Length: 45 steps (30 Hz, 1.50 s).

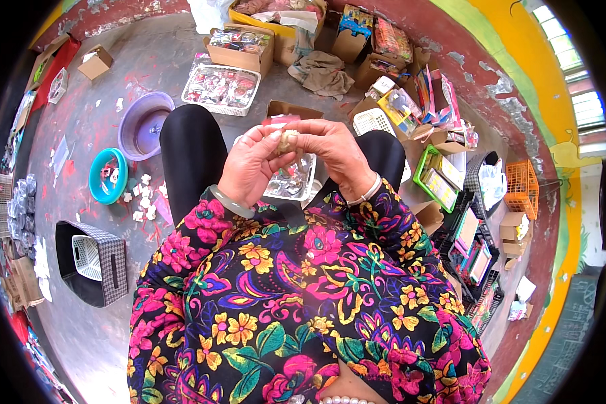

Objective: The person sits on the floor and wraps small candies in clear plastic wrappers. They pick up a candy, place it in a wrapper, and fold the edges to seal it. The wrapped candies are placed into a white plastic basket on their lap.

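Above my lap, both hands meet at a small, crumpled-looking, yellowish-tan piece [287,141]; its exact kind is too small to tell. My left hand [248,165] pinches it from the left, thumb toward the top. From the right, my right hand [340,151] has thumb and fingers closed on the same piece, and the fingers partly hide it. Below the hands, between my knees, stands a white basket [311,176] holding small shiny clear packets. Something pinkish-red [281,120] shows just behind the fingertips, beside a brown cardboard flap [296,109].
Ahead are a white basket of packets [221,110] and an open carton [249,62]. To the left stand a purple basin [129,128], a teal basin [93,176] and a checked bin [118,269]. At right are a green tray [424,161], black crates [481,269] and an orange crate [522,188].
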Each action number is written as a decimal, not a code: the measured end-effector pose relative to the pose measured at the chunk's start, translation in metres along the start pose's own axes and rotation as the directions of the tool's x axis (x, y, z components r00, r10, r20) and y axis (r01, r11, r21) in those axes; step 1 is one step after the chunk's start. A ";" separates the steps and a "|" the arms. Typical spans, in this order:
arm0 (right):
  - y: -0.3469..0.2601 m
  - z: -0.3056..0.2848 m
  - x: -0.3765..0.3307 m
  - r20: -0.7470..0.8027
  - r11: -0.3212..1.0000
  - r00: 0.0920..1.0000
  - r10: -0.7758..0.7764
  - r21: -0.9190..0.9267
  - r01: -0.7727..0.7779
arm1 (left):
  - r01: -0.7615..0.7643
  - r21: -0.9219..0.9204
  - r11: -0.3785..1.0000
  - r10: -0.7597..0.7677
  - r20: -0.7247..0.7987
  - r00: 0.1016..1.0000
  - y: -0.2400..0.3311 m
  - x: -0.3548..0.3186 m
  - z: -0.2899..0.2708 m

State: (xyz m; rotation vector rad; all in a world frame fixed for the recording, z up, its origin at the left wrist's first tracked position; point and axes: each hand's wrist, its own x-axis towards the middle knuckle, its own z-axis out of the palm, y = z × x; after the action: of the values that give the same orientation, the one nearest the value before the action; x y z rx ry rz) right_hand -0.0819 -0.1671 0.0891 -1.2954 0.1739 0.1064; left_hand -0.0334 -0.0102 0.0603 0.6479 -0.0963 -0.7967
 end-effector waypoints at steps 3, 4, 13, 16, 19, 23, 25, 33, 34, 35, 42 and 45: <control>-0.001 0.003 -0.002 -0.038 1.000 0.999 -0.029 -0.001 0.029 | 0.006 0.014 1.000 -0.006 0.016 1.000 -0.001 0.001 -0.007; -0.001 0.003 -0.002 -0.039 1.000 0.999 -0.027 0.001 0.027 | 0.011 0.018 1.000 -0.012 0.032 0.999 -0.001 0.001 -0.009; 0.005 0.000 -0.004 -0.078 0.996 0.996 -0.032 0.077 0.039 | 0.084 0.016 0.996 -0.084 -0.045 0.995 0.007 0.003 -0.007; 0.009 -0.003 -0.003 -0.125 0.995 0.992 -0.017 0.096 0.029 | 0.092 0.018 0.996 -0.091 -0.047 0.995 0.009 0.004 -0.006; 0.009 -0.003 -0.002 -0.173 0.995 0.985 -0.031 0.085 0.046 | 0.125 0.042 0.991 -0.122 -0.073 0.990 0.013 0.006 -0.004; 0.008 -0.008 -0.003 -0.210 0.996 0.975 -0.070 0.040 0.080 | 0.139 0.104 0.985 -0.136 -0.040 0.990 0.016 0.012 -0.005; 0.006 -0.011 -0.001 -0.203 0.996 0.977 -0.070 0.036 0.078 | 0.142 0.120 0.982 -0.140 -0.031 0.990 0.019 0.013 -0.001; -0.002 -0.010 0.007 -0.242 0.992 0.963 -0.121 0.018 0.129 | 0.184 0.162 0.969 -0.179 -0.045 0.983 0.025 0.026 0.005; -0.003 -0.010 0.007 -0.246 0.992 0.962 -0.118 0.004 0.123 | 0.196 0.167 0.966 -0.191 -0.046 0.981 0.026 0.028 0.006; -0.004 -0.011 0.007 -0.251 0.993 0.961 -0.115 -0.009 0.116 | 0.210 0.168 0.963 -0.205 -0.050 0.978 0.027 0.030 0.007; -0.003 -0.020 0.012 -0.273 0.993 0.956 -0.111 -0.078 0.094 | 0.318 0.143 0.937 -0.315 -0.038 0.948 0.030 0.042 0.014; 0.001 -0.024 0.013 -0.286 0.990 0.950 -0.126 -0.094 0.103 | 0.359 0.110 0.927 -0.358 -0.030 0.933 0.029 0.046 0.013</control>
State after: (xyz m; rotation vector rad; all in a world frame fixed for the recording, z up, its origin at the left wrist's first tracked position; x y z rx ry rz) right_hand -0.0708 -0.1905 0.0799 -1.3929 0.3491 -0.1812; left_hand 0.0137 -0.0336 0.0800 0.7900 -0.0132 -1.1477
